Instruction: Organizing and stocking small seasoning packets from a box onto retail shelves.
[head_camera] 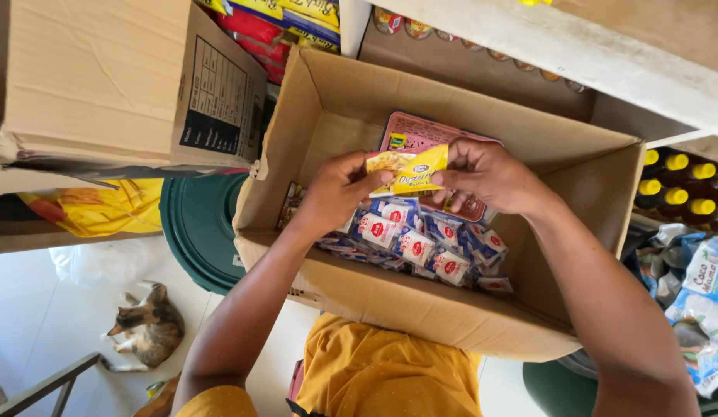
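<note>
Head view. Setting: a cramped storeroom with a pale tiled floor (34, 324), where a tabby-and-white cat (146, 328) lay well left of the open brown cardboard box (420, 309), the landmark for all entries below.

Item 1: small yellow printed foil sachet (411, 171), held above the box's middle, flat face up.
Item 2: left hand (339, 189), over the box's left half, thumb and fingers pinched on the sachet's left end.
Item 3: right hand (490, 176), over the box's right half, fingertips pinched on the sachet's right end.
Item 4: loose heap of small blue-and-white sachets with red marks (420, 243), on the box floor beneath both hands.
Item 5: flat pink printed packet (420, 131), against the box's far wall.
Item 6: dark green round plastic lid (196, 224), just left of the box.

Step judged: sorting, one sachet lifted for inspection. Next move would call for keeping a light two-handed pinch, clear of the heap.
</note>
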